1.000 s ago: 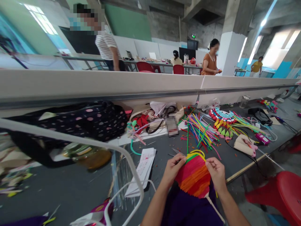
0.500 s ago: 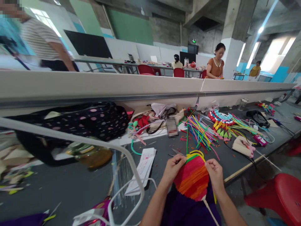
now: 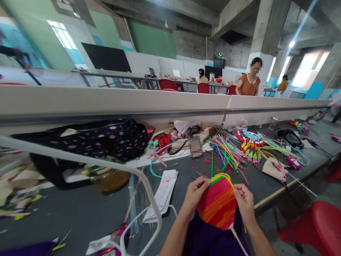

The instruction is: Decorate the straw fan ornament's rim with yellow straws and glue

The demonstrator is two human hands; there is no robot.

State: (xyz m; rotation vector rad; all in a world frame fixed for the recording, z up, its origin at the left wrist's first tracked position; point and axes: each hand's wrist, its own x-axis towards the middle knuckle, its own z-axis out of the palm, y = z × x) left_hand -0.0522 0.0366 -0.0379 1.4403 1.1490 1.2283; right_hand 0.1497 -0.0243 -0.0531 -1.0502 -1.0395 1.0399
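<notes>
Gripping a striped woven fan (image 3: pixel 217 203) at the tabletop's (image 3: pixel 80 209) near edge: left hand (image 3: pixel 195 190) pinches its upper left rim, right hand (image 3: pixel 245 201) pinches the right rim. Loose coloured straws (image 3: pixel 226 151) lie just behind.

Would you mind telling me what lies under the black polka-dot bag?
Under the polka-dot bag, an amber jar with a greenish lid pokes out onto the grey table. Anything further beneath is covered by the bag.

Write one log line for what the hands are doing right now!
left hand: pinching fan's top edge | right hand: gripping fan's right side | fan: striped red-orange, held above lap | nearby: colourful sticks on table
</notes>
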